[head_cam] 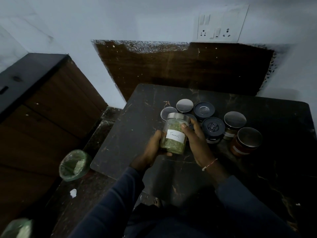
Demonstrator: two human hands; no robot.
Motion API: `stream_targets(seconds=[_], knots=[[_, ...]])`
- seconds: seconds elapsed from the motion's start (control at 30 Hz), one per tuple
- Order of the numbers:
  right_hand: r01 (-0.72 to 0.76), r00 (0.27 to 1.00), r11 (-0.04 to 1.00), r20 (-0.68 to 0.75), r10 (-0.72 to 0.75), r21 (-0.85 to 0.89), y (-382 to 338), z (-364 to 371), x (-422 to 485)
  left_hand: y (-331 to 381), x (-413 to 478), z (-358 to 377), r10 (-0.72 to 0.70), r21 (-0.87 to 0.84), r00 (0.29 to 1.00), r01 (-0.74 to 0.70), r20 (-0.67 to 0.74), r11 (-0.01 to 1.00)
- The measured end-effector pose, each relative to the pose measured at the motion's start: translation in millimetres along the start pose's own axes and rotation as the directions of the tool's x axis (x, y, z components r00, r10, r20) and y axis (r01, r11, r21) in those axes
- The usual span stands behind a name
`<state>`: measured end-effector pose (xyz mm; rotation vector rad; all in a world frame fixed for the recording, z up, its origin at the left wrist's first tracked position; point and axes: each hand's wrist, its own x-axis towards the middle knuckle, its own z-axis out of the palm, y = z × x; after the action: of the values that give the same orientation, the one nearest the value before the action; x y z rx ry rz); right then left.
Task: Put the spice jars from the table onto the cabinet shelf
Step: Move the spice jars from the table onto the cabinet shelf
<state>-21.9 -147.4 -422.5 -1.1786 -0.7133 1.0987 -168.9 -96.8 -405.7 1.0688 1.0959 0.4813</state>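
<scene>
Both hands hold a clear glass jar (175, 134) with a silver lid, green contents and a white label reading "Fennel", lifted above the dark marble table (130, 134). My left hand (152, 152) cups its bottom left side. My right hand (197, 143) grips its right side, thumb on the glass near the lid. Behind and to the right, several more spice jars stand on the table: silver-lidded ones (185, 105), dark-lidded ones (213, 127) and a reddish jar (247, 141).
A dark wooden cabinet (42, 107) with a black top stands at the left against the white wall. A small bin with a green liner (74, 164) sits on the floor between cabinet and table. A socket panel (221, 23) is on the wall.
</scene>
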Motion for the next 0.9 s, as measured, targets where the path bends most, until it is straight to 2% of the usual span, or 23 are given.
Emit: stream_targets(seconds=[0.2,0.3,0.4,0.5,0.63,0.77,0.9], knots=[[-0.009,1.000,1.000,-0.001,0.009,0.005,-14.7,17.2,17.0,30.1,10.8,-21.7,0.077,0.130,0.997,-0.076,-0.002,0.989],[0.020,0.999,0.998,-0.041,-0.022,-0.052,-43.1,39.4,36.6,66.8,16.6,-39.1,0.189,0.171,0.980,-0.196,0.057,0.966],[0.107,0.994,0.984,-0.002,-0.109,-0.144,-85.7,62.7,62.8,117.7,20.3,-56.0,0.330,0.196,0.938,-0.345,0.107,0.918],[0.251,0.968,0.943,0.058,-0.244,-0.217,-144.3,88.3,91.1,186.0,17.5,-68.2,0.498,0.130,0.852,-0.518,0.160,0.845],[0.463,0.885,0.827,0.117,-0.450,-0.320,-228.6,130.9,119.4,280.6,9.7,-85.4,0.673,0.087,0.716,-0.694,0.185,0.715],[0.585,0.810,0.729,0.218,-0.544,-0.355,-310.1,172.8,132.6,360.4,-1.1,-105.5,0.768,0.076,0.613,-0.788,0.188,0.611],[0.675,0.733,0.634,0.250,-0.632,-0.377,-392.7,213.7,143.5,435.5,-14.1,-117.2,0.869,0.066,0.458,-0.889,0.189,0.454]])
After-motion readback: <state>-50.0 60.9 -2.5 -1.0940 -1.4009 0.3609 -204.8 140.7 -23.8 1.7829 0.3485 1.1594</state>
